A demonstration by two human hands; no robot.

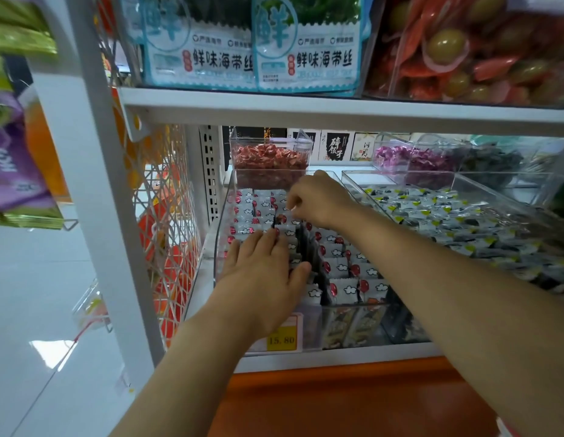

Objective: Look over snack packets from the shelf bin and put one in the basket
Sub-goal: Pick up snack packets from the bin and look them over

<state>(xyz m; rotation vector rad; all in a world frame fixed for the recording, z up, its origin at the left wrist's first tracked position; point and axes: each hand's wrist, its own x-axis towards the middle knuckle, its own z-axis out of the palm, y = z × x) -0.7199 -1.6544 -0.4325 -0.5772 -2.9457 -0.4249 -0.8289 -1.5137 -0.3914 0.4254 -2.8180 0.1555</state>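
Note:
A clear plastic shelf bin (218, 234) holds several small white snack packets (340, 266) printed with red shapes and clouds. My left hand (261, 279) lies flat on the packets at the bin's left front, fingers spread and pressing on them. My right hand (318, 200) reaches deeper into the bin, its fingertips pinched on the top edge of one packet (282, 219) near the middle. No basket is in view.
A second clear bin (463, 190) of grey and yellow packets stands to the right. Behind are bins of red (268, 156) and purple (397, 156) sweets. The upper shelf (337, 108) overhangs the bins. A yellow price tag (282, 339) sits at the front; a white upright (94, 184) stands left.

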